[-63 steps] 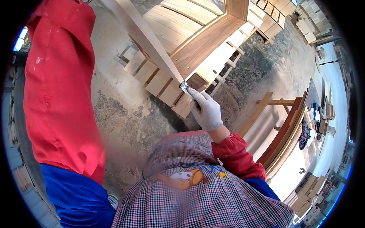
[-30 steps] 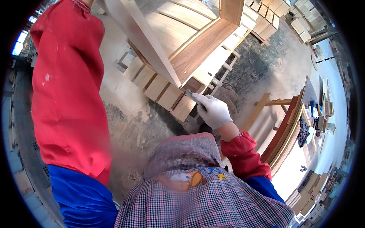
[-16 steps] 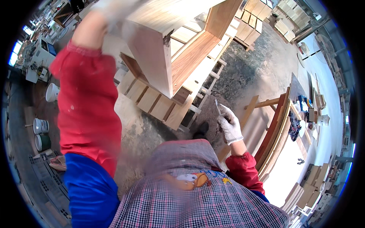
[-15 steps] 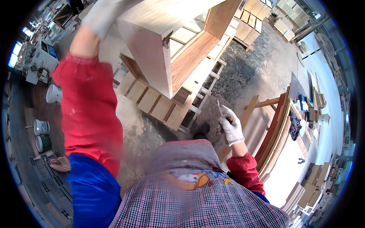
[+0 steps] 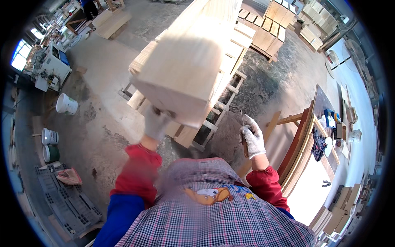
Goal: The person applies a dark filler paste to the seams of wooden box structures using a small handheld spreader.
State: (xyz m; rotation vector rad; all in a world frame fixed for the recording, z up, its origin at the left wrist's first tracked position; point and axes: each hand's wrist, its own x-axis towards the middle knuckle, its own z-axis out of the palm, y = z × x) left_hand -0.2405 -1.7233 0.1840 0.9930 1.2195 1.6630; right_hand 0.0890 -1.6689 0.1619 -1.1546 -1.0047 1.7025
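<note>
A: Left hand (image 5: 157, 124): position and state?

B: Gloved, at the lower edge of the near end of a pale wooden box (image 5: 177, 74). Blurred there; cannot tell whether the fingers grasp the wood or merely touch it.

A: Location of the box?

B: Centre of the scene, in front of the person's checked apron (image 5: 214, 214), its length running toward the far side. It hides much of a wooden stack (image 5: 240, 41); cannot tell whether it rests on that. The slatted pallet (image 5: 212, 125) under the stack shows along the right side.

A: Right hand (image 5: 252, 136)?

B: Gloved, right of the box and apart from it. Fingers curled round a slim tool (image 5: 245, 149): brown handle low in the fist, thin end pointing toward the far side.

A: Farther right?

B: A surface (image 5: 303, 175), its near part brightly lit. Small mixed items lie toward its far part, among them a dark crumpled item (image 5: 319, 146).

A: Left side of the scene?

B: Far, a white machine (image 5: 55, 68). Nearer, a white bucket (image 5: 66, 104), then a second white bucket (image 5: 49, 136) just beside a green bucket (image 5: 51, 153). Near left, a grey plastic rack (image 5: 68, 206) lies on the floor (image 5: 98, 136), a pinkish sack (image 5: 69, 176) at its far end.
</note>
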